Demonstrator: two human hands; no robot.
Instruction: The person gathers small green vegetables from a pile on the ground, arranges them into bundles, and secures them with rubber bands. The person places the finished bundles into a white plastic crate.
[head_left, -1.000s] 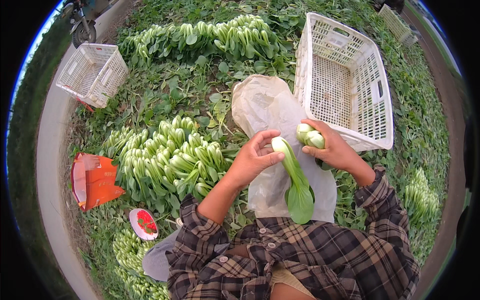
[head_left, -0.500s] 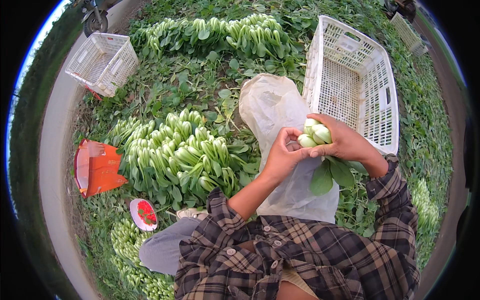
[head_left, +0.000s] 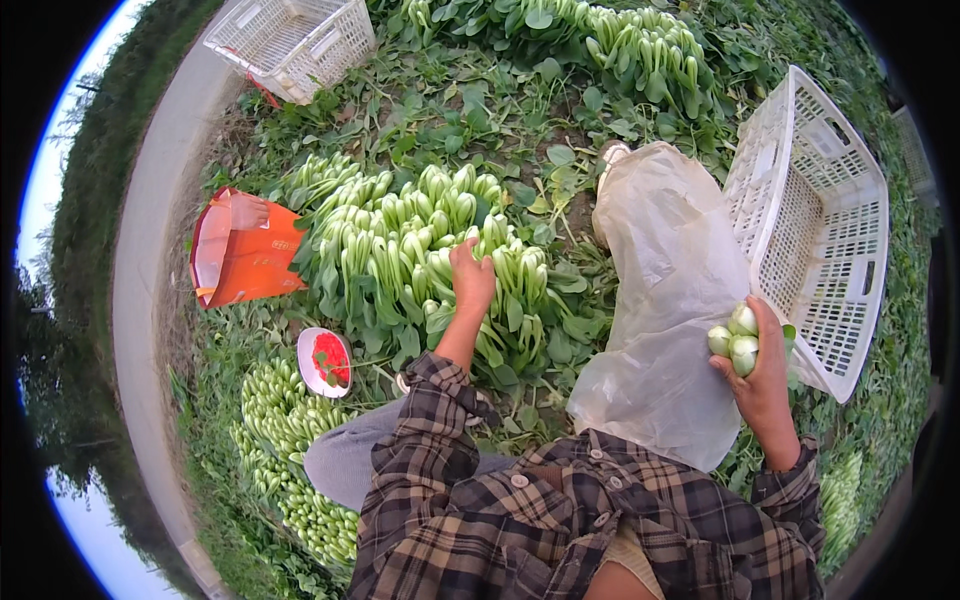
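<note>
In my right hand [head_left: 765, 375] is a small bunch of bok choy [head_left: 743, 354]; the pale green stalk ends face up and a bit of leaf shows by the hand's far side. My left hand [head_left: 473, 277] reaches over a heap of bok choy [head_left: 400, 235] at the middle left. Its thumb and a finger are apart among the stalks, and no held piece shows. A cloudy plastic sheet [head_left: 665, 300] covers my right leg, between the heap and my right hand.
Right of the sheet, a white plastic crate [head_left: 765, 190] lies tilted. Another white crate [head_left: 340, 55] stands far left. An orange bag [head_left: 262, 262] and a bowl of red pieces [head_left: 325, 362] sit left of the heap. More bok choy lies far ahead [head_left: 640, 45] and near left [head_left: 290, 450].
My hands have parted. The left moved from the bunch to the heap on the left; the right keeps the bunch, now farther right beside the crate. The view has swung left and down.
</note>
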